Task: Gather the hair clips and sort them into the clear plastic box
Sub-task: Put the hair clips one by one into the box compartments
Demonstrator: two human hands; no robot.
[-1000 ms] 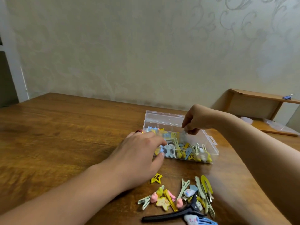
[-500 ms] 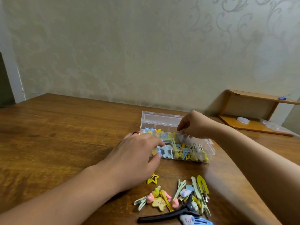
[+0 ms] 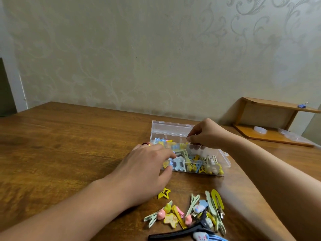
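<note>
Head view: my left hand [image 3: 147, 164] grips the clear plastic compartmented box [image 3: 224, 158]; my right hand [image 3: 206, 136] pinches above it, contents unclear. Placing step, I judge; next, fetch from the colourful hair-clip pile [image 3: 194, 214] nearer me

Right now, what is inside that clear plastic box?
The clear plastic box holds many small hair clips, yellow, blue and green. The left hand hides its near-left end, and the right hand covers part of the back.
</note>
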